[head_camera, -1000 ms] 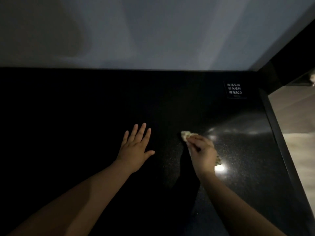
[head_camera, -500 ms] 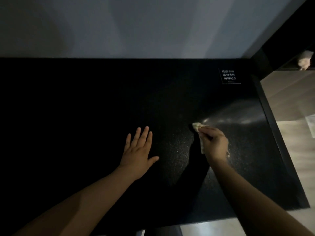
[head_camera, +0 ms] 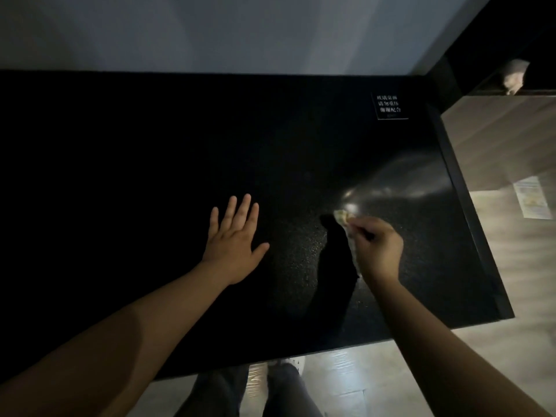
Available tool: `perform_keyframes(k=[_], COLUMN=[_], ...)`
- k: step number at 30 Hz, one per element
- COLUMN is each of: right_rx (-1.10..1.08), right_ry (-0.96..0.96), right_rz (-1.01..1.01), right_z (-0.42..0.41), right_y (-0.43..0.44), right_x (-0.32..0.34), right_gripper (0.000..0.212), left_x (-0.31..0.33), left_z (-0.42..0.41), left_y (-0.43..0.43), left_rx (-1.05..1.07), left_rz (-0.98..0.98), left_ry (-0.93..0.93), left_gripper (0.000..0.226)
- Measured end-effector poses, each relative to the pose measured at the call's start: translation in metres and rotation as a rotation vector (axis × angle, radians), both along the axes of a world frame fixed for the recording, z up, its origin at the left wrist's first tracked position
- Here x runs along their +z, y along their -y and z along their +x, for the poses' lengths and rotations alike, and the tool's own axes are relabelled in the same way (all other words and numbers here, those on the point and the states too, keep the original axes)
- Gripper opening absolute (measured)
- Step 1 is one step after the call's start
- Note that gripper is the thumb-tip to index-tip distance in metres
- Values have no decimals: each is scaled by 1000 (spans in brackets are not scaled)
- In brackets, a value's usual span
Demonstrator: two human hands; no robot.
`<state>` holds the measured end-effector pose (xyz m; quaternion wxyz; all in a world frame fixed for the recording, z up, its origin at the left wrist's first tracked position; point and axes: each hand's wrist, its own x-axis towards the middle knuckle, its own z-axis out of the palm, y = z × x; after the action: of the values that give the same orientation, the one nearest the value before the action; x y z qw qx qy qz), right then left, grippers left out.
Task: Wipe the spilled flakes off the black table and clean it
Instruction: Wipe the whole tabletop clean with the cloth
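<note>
The black table [head_camera: 150, 145] fills most of the view, its top speckled with fine pale flakes [head_camera: 298, 245] between my hands. My left hand [head_camera: 233, 242] lies flat on the table, palm down, fingers spread, holding nothing. My right hand [head_camera: 376, 248] is closed on a crumpled pale cloth [head_camera: 343, 216], which sticks out past my fingers and presses on the table. A smooth shiny streak [head_camera: 400, 182] runs from the cloth toward the right edge.
A small black sign with white characters [head_camera: 389, 105] sits at the table's far right corner. A grey wall stands behind the table. Light wooden floor [head_camera: 511, 251] lies to the right and front, with a paper sheet [head_camera: 531, 195] on it. My legs show below the front edge.
My right hand with the cloth has moved rightward across the table, away from my left hand. The view has tilted down, showing the front edge and floor. My left hand stays flat.
</note>
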<state>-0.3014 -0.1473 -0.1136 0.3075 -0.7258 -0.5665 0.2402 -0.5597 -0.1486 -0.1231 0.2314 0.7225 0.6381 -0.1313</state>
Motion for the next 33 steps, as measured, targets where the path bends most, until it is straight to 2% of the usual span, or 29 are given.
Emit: perform_keyframes(k=[6,13,16,19,22,25,33], right_rx=[66,488,289,81,114,213,412], right_ry=[20,-21,-101,-38,-34,13,-68], right_rz=[9,-62,-23,13,-3,16,-62], right_z=[-6,9,17,25,24,22,25], right_y=[25,105,87,53,54,95,163], right_x=[-25,-11,-4,-8,-19,-25,-26], right_gripper=[20,20,20,17,13,15,18], left_x=[1,10,12,14,16,17,23], left_z=[2,17,24,31,35,37,43], left_y=[1,34,60,85,107,126,160], left_rx=[9,75,100,94,114,145,246], left_rz=[-33,-18,63,103,82,73,68], left_ry=[-26,-41,-21,9,22,26,-26], left_gripper=[81,81,79,75,73,73,74])
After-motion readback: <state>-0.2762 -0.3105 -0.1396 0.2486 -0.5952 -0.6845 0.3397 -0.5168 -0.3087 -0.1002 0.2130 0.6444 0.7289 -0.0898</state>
